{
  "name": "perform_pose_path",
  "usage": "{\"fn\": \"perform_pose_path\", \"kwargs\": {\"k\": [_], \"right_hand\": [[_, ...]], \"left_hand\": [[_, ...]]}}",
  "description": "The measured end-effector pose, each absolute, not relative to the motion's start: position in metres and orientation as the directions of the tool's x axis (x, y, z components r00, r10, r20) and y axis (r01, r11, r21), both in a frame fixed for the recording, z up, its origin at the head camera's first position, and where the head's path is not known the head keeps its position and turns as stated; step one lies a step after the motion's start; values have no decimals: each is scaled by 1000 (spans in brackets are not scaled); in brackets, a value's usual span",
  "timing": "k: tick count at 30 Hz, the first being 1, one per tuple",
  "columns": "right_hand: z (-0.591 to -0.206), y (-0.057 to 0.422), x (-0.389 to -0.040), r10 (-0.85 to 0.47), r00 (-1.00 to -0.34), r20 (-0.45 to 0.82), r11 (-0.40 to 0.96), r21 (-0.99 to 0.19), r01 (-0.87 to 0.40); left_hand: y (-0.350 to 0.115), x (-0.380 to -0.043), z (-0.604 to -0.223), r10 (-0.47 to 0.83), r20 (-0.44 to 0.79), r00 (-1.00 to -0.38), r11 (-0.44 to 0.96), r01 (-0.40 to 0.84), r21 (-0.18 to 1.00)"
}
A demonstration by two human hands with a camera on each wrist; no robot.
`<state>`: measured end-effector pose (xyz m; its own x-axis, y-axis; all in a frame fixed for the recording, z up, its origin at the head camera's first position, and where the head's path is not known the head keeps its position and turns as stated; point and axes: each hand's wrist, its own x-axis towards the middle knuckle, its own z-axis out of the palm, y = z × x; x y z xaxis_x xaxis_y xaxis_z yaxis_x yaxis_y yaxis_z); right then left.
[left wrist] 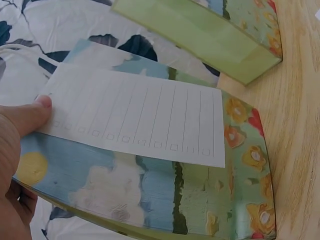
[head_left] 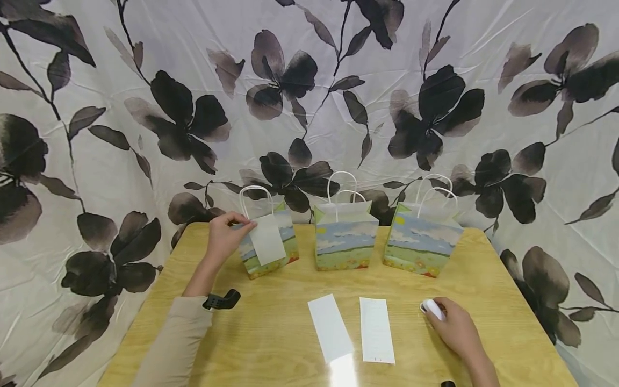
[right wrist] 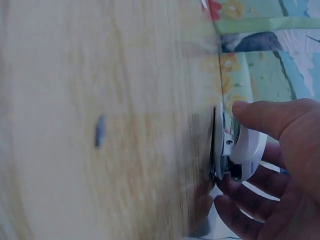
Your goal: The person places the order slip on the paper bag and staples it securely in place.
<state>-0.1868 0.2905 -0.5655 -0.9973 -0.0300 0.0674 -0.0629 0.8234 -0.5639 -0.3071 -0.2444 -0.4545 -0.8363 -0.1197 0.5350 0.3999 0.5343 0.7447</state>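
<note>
Three bags, gaps between, stapler well inside table edges

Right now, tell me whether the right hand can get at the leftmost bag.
Probably yes: from the right hand, bare tabletop leads to the leftmost bag, though the left hand holds a paper slip over part of its front.

3 bags behind cards, stapler right
</note>
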Motion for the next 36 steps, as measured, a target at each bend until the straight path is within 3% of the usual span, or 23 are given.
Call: {"fn": "perform_pose_path", "kwargs": {"k": [5,10,14,17,22,27,36], "right_hand": [[-561,281,-187,0,-991,131,866,-496,-66],[-554,272,-186,67,-996,56,882,-470,33],[-553,274,-183,125,-992,-14,884,-453,118],[-550,272,-178,143,-990,17,884,-453,120],[-535,247,-171,105,-979,175,873,-488,6],[-519,206,-181,19,-943,333,830,-531,-171],[-479,132,-208,-150,-899,411,704,-594,-389]], "left_hand": [[-245,-307,-454,-151,509,-847,508,375,776],[-249,-306,-455,-153,417,-896,463,308,831],[-250,-308,-453,-112,398,-910,543,280,792],[-249,-309,-452,-86,396,-914,597,271,755],[-250,-309,-452,-87,372,-924,585,255,770],[-256,-312,-449,-57,422,-905,588,312,746],[-260,-307,-449,32,397,-917,622,329,711]]}}
